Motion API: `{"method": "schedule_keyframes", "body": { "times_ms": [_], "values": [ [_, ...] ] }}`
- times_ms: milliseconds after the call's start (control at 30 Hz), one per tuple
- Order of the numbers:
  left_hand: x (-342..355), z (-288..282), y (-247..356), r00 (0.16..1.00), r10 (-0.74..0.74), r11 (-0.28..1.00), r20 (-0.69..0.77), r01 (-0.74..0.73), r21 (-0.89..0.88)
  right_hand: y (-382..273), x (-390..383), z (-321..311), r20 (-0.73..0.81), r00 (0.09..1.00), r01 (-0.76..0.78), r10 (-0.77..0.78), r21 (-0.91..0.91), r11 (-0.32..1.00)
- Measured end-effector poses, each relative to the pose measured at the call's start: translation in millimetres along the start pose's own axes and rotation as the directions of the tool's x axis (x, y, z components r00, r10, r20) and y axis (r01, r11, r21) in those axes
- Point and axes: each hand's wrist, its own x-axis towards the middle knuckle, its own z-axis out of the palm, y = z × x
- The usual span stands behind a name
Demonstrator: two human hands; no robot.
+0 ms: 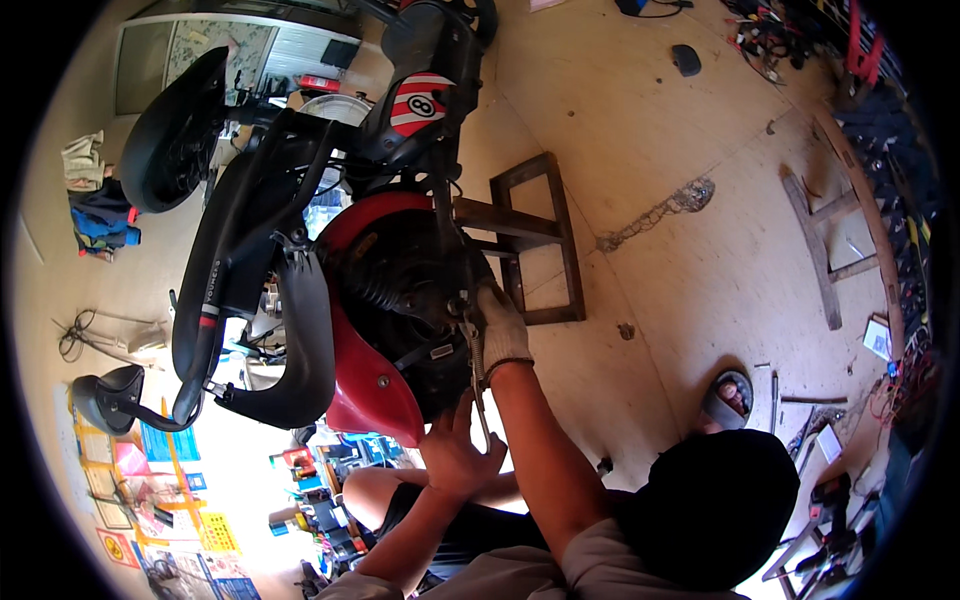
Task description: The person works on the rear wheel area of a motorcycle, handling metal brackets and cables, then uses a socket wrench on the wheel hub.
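A black and red scooter (375, 390) fills the middle and left, tilted on its side, with its wheel (375, 300) facing my hands. My right hand (500, 325), in a pale work glove, is closed at the axle area; its fingertips are hidden against the dark parts. Down from there runs a thin metal rod (486, 415) with a coil spring (476, 350) beside its upper part. Bare and lower, my left hand (460, 458) has its fingers and thumb around the rod's lower end, just below the red fender.
A wooden stool frame (570, 245) lies right of the wheel. Another wooden frame (820, 235) lies farther right. Near my sandalled foot (732, 395) are loose tools (774, 400). A black rounded shape (710, 510) blocks the lower right. Tangled cables (765, 40) lie at the far right.
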Motion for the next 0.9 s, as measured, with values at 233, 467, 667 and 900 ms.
{"method": "schedule_keyframes", "body": {
  "times_ms": [233, 467, 667, 900],
  "values": [
    [10.0, -34.6, 4.0, 0.991, -0.064, 0.996, 0.114, 0.071, -0.058, 2.6, 8.6, 5.4, -0.111, 0.984, -0.138, 0.136, -0.018, 0.990],
    [-0.6, -3.7, 2.5, 1.000, -0.015, 1.000, -0.003, 0.015, -0.026, 1.8, 16.2, -1.9, -0.056, 0.997, -0.055, 0.044, -0.203, 0.978],
    [8.2, -21.0, 8.1, 0.998, -0.007, 0.999, 0.057, 0.010, -0.047, 8.0, 17.3, -12.9, -0.055, 0.996, -0.069, 0.074, 0.085, 0.994],
    [6.6, -12.7, 10.9, 0.997, -0.011, 0.999, 0.076, 0.008, 0.037, 3.6, -8.5, -2.2, -0.040, 0.992, -0.107, 0.118, 0.224, 0.969]
  ]
}}
